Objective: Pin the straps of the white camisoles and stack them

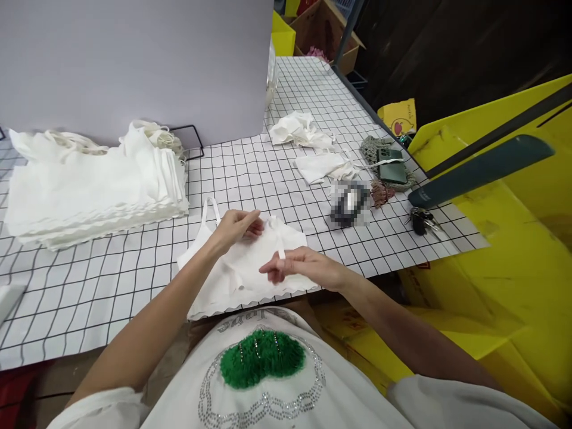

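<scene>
The white strap top [241,268] lies flat on the bench [111,280], at the near edge, right in front of the person. Its bottom edge is wavy and hangs just over the edge of the bench. One thin strap [209,210] makes a loop at the top left corner. Another strap [279,241] runs down the front of the top.

The left hand [236,229] rests on the upper part of the top, and its fingers pinch the cloth there. The right hand [304,268] is lower, over the right side of the top, and its fingers are closed on the end of the front strap.

The bench has a white cover with black squares on it. To the left, well apart from the top, sits a tall stack of folded white tops [93,185]. Behind the stack stands a plain grey board [134,65].

To the right, farther back, lie two loose white cloth pieces [304,131], one behind the other. Near them is a dark green phone [392,165] lying on something knitted. A blurred dark thing [349,204] sits in front of it. A bunch of keys [422,221] lies near the right edge of the bench. Beside the bench on the right are big yellow bins [504,238].
</scene>
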Demonstrator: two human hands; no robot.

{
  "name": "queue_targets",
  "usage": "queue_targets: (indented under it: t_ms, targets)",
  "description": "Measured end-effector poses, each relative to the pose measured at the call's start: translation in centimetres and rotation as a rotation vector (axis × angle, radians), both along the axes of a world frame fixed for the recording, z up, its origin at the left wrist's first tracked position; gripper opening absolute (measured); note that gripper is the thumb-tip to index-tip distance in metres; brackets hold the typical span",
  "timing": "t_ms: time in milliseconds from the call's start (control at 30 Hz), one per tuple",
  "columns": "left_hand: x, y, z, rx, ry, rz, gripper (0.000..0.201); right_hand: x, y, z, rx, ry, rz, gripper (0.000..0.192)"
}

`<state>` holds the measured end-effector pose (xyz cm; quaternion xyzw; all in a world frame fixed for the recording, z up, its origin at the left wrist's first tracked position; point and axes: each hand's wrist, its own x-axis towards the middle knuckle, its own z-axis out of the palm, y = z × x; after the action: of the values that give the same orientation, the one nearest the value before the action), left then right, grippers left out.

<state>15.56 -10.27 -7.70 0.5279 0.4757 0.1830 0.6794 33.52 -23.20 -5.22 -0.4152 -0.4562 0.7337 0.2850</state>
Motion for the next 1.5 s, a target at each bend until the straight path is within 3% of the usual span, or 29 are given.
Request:
queue_targets:
  t_ms: [133, 267, 367, 467, 600, 700, 800, 933, 1100, 1233, 1333, 1433, 1500]
  targets:
    - [-1.9, -2.1, 0.1, -0.341, -0.094, -0.146, 0.046, -0.9, -1.2, -0.2, -0.111, 0.101, 0.154, 0.045]
    - [-1.0, -4.3, -0.6, -0.556, -0.244, -0.076, 0.028, -1.3, -2.0, -0.2, -0.130, 0.171, 0.204, 0.046]
    - [0.7, -4.6, -1.1, -0.552, -0.271, 0.008, 0.017, -1.0, -2.4, -0.2, 0.041, 0.053, 0.198, 0.039]
    - [2.2, -3.7, -0.9, -0.434, -0.297, 0.126, 0.011, -0.5, -2.2, -0.2, 0.174, -0.125, 0.124, 0.033]
    - [2.7, -2.7, -0.2, -0.344, -0.330, 0.116, 0.014, 0.6, -0.7, -0.4, 0.114, -0.100, -0.108, 0.033]
    - [2.2, -3.3, -0.1, -0.354, -0.340, 0.069, 0.016, 1.1, 1.0, -0.5, 0.114, 0.073, -0.321, 0.037]
    - [1.7, -4.5, -0.2, -0.391, -0.455, 0.065, 0.029, 1.0, 2.1, -0.9, 0.071, 0.177, -0.402, 0.037]
    - [1.7, -5.5, -0.3, -0.481, -0.593, 0.111, 0.040, 0.5, 2.6, -1.5, 0.075, 0.097, -0.493, 0.035]
    - [2.4, -6.2, -0.3, -0.528, -0.620, 0.174, 0.030, -0.1, 2.7, -1.6, 0.118, -0.017, -0.610, 0.033]
    - [2.6, -6.6, -0.6, -0.451, -0.514, 0.246, 0.023, 0.3, 2.8, -1.8, 0.140, -0.074, -0.624, 0.036]
    - [2.2, -6.4, -0.5, -0.241, -0.443, 0.243, 0.022, 1.6, 2.5, -2.0, 0.194, -0.259, -0.566, 0.037]
    - [1.7, -5.7, 0.1, -0.020, -0.354, 0.169, 0.024, 2.9, 2.3, -1.6, 0.472, -0.584, -0.541, 0.025]
    - [1.6, -5.3, 0.5, 0.082, -0.311, 0.150, 0.023, 3.1, 2.4, -1.2, 0.670, -0.646, -0.501, 0.027]
